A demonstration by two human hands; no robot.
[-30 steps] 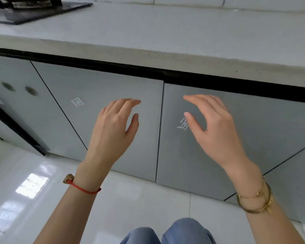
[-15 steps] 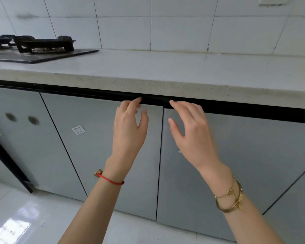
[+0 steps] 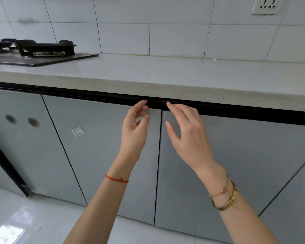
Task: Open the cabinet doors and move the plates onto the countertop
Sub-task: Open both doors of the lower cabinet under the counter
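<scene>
Two grey cabinet doors stand closed under the countertop (image 3: pixel 165 74): the left door (image 3: pixel 102 147) and the right door (image 3: pixel 236 155), meeting at a thin seam. A black handle strip (image 3: pixel 95 96) runs along their top edges. My left hand (image 3: pixel 134 131) has its fingertips at the strip on the left door's top right corner. My right hand (image 3: pixel 188 134) reaches the strip at the right door's top left corner. Both hands have fingers apart and hold nothing. No plates are in view.
A black gas stove (image 3: pixel 39 51) sits on the counter at the far left. A wall socket (image 3: pixel 268 5) is set in the white tiles at the top right. A further door with round vent holes (image 3: pixel 21 138) lies to the left. Glossy floor below.
Both hands rose from in front of the door fronts up to the black strip at the doors' top edge. The camera tilted up, bringing the counter and wall into view.
</scene>
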